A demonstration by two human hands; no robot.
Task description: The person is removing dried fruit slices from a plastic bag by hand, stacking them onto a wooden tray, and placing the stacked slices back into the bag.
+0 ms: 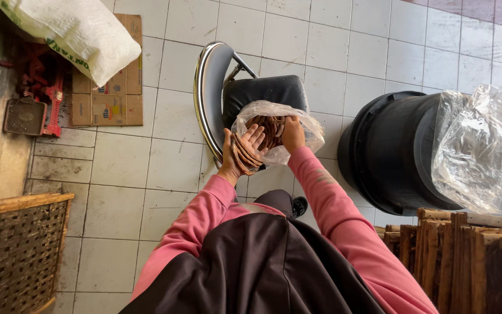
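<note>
White floor tiles [332, 52] surround a black-seated chrome chair [207, 87]. Over it, the left hand [242, 148] cups stacked thin brown discs [240, 156]; the right hand [293, 134] pinches the clear plastic bag [306, 125] open. That loosely cupped stack could fan out and spill to the floor.

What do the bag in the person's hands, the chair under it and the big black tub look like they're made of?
The bag looks like thin clear plastic film: it is see-through, crinkled and glossy. The chair seems to have a polished metal frame, mirror-bright, with a black padded seat, perhaps vinyl. The black tub looks like matte moulded plastic, though that is less certain.
</note>
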